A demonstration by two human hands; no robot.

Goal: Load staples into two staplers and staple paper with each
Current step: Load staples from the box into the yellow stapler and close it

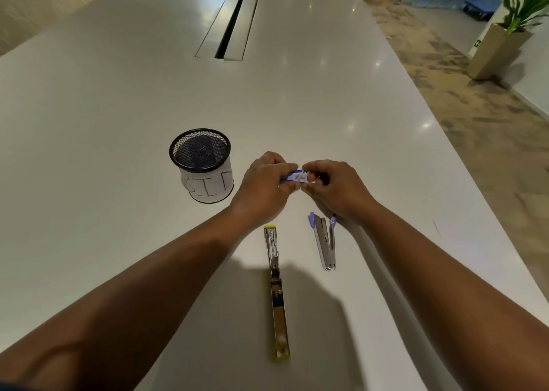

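Both hands meet above the white table [118, 108]. My left hand [263, 185] grips a small blue staple box [295, 177], and the fingers of my right hand [335, 188] pinch its right end. Nearer to me a yellow-tipped stapler [276, 289] lies folded fully open and flat, lengthwise. To its right a blue-tipped stapler [325, 242] lies partly open in a V, just below my right wrist. No paper is in view.
A black mesh cup [202, 165] wrapped in paper marked "BIN" stands left of my hands. A cable slot [228, 28] runs down the table's far middle. The table's right edge drops to carpet, with a potted plant [505, 43] beyond.
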